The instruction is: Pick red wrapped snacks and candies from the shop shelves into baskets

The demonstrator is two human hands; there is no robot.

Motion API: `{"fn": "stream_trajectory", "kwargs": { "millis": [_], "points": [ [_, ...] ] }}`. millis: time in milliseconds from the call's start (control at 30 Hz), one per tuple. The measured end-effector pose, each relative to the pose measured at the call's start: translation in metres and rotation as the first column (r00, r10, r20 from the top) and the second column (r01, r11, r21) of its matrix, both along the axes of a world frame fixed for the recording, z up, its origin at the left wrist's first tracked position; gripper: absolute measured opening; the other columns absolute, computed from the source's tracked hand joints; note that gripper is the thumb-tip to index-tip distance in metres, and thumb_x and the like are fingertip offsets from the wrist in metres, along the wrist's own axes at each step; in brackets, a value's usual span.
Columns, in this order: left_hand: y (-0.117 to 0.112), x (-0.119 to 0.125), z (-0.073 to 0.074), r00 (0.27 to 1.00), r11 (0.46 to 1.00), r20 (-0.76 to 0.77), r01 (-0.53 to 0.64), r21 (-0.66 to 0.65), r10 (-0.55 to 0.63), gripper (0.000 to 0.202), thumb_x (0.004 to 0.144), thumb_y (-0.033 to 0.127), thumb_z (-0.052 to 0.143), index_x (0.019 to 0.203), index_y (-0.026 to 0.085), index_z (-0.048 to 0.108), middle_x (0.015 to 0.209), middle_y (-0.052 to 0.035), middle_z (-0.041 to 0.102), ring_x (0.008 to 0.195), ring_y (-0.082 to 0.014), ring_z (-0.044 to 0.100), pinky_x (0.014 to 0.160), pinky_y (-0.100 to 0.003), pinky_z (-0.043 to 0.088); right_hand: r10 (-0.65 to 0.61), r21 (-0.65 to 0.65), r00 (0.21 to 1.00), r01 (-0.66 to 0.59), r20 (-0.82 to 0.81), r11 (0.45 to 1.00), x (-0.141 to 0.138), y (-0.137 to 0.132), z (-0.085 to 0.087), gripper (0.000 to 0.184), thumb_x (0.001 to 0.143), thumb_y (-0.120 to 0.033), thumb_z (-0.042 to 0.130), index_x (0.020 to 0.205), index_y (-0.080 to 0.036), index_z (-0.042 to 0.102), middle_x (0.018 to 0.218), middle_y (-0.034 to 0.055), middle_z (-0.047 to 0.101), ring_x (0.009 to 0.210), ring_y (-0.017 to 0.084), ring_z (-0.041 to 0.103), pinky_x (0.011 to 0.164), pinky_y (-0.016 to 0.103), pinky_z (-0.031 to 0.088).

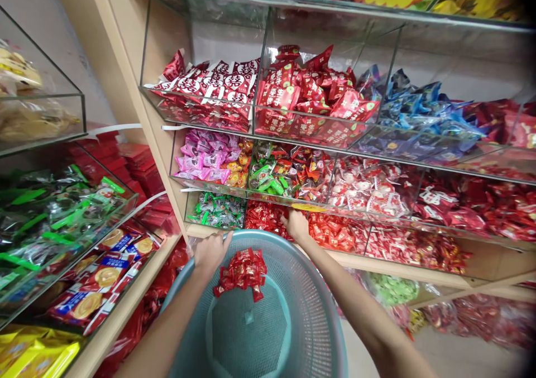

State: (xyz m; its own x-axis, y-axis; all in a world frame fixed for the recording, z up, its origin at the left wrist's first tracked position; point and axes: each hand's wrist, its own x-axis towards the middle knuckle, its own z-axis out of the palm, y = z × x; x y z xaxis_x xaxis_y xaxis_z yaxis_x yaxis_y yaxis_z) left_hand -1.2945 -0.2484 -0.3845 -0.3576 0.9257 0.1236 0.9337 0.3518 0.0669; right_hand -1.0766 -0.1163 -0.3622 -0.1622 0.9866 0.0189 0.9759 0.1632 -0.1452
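Note:
A blue-green plastic basket [318,305] with mesh sides stands low in front of me. My left hand [210,253] grips its far left rim, the thumb stretched along the edge. Inside the basket lies a small heap of red-wrapped candies [243,272], near the far wall. Beyond the rim, my right hand [297,225] reaches into the bottom shelf bin. It is among red-wrapped candies [263,215] on its left and orange-red wrapped candies [330,230] on its right. The fingers point down and are mostly hidden, so their grasp does not show.
Above my right hand runs a clear-fronted shelf with pink-wrapped sweets [203,157] and white-and-red packets [368,188]. Higher up sit red packets [293,93] and blue packets [422,104]. A wooden upright [138,104] stands at left, beside bins of green-tied packets [62,210] and biscuit packs [100,277].

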Motion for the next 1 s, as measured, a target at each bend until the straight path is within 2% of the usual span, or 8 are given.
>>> {"fn": "stream_trajectory", "kwargs": {
  "millis": [67,167,300,400,533,700,1000],
  "points": [
    [0.0,0.0,-0.001,1.0,1.0,0.003,-0.004,-0.004,0.004,0.067,0.083,0.056,0.013,0.093,0.014,0.063,0.078,-0.0139,0.067,0.076,-0.0263,0.063,0.071,-0.035,0.042,0.069,0.076,0.994,-0.062,-0.089,0.995,0.005,-0.013,-0.002,0.036,0.085,-0.04,0.039,0.112,-0.016,0.044,0.096,0.0112,0.06,0.085,0.021,0.059,0.065,0.027,0.041],
    [0.001,0.002,0.0,1.0,1.0,0.004,-0.004,-0.004,0.004,0.068,0.083,0.056,0.011,0.092,0.013,0.063,0.078,-0.0142,0.067,0.076,-0.0276,0.063,0.067,-0.035,0.042,0.277,0.108,0.939,-0.26,-0.203,0.96,0.006,-0.037,-0.002,0.031,0.085,-0.037,0.039,0.109,-0.018,0.045,0.097,0.0069,0.06,0.08,0.015,0.058,0.065,0.023,0.04],
    [0.0,0.003,0.002,1.0,1.0,0.013,0.006,-0.015,-0.006,0.068,0.083,0.056,0.011,0.093,0.013,0.063,0.08,-0.015,0.067,0.078,-0.0272,0.062,0.067,-0.034,0.042,0.552,0.053,0.808,-0.554,-0.206,0.831,-0.01,-0.07,0.0,0.027,0.084,-0.036,0.042,0.103,-0.018,0.049,0.095,0.0054,0.059,0.08,0.013,0.056,0.067,0.022,0.04],
    [-0.001,0.003,0.002,1.0,1.0,0.012,0.012,-0.013,-0.012,0.068,0.083,0.056,0.011,0.094,0.013,0.063,0.08,-0.0156,0.067,0.077,-0.0262,0.062,0.067,-0.033,0.042,0.671,-0.003,0.732,-0.676,-0.115,0.737,-0.026,-0.085,-0.003,0.026,0.084,-0.036,0.043,0.102,-0.018,0.05,0.1,0.0066,0.057,0.083,0.015,0.056,0.07,0.025,0.041],
    [-0.003,-0.001,0.0,1.0,1.0,-0.008,0.026,0.015,-0.026,0.067,0.084,0.055,0.012,0.092,0.013,0.063,0.077,-0.0153,0.067,0.076,-0.0253,0.063,0.069,-0.033,0.042,0.717,-0.103,0.697,-0.713,0.014,0.694,-0.037,-0.093,-0.009,0.026,0.083,-0.036,0.044,0.102,-0.019,0.05,0.105,0.0074,0.055,0.084,0.017,0.057,0.07,0.026,0.041],
    [-0.003,-0.006,-0.006,1.0,0.998,-0.018,0.023,0.057,-0.022,0.065,0.084,0.054,0.012,0.09,0.013,0.063,0.078,-0.0138,0.067,0.077,-0.0252,0.063,0.072,-0.035,0.041,0.737,-0.15,0.673,-0.725,0.056,0.673,-0.034,-0.094,-0.012,0.03,0.082,-0.039,0.043,0.102,-0.018,0.051,0.105,0.0089,0.056,0.084,0.02,0.059,0.067,0.028,0.042],
    [-0.001,-0.003,-0.008,0.999,0.999,-0.025,0.024,0.042,-0.023,0.066,0.084,0.054,0.01,0.091,0.013,0.062,0.077,-0.0135,0.066,0.073,-0.0272,0.063,0.062,-0.033,0.042,0.716,-0.126,0.695,-0.706,0.067,0.697,-0.035,-0.099,-0.034,0.028,0.084,-0.039,0.04,0.098,-0.017,0.052,0.099,0.0096,0.059,0.083,0.022,0.06,0.066,0.029,0.042]
  ]
}}
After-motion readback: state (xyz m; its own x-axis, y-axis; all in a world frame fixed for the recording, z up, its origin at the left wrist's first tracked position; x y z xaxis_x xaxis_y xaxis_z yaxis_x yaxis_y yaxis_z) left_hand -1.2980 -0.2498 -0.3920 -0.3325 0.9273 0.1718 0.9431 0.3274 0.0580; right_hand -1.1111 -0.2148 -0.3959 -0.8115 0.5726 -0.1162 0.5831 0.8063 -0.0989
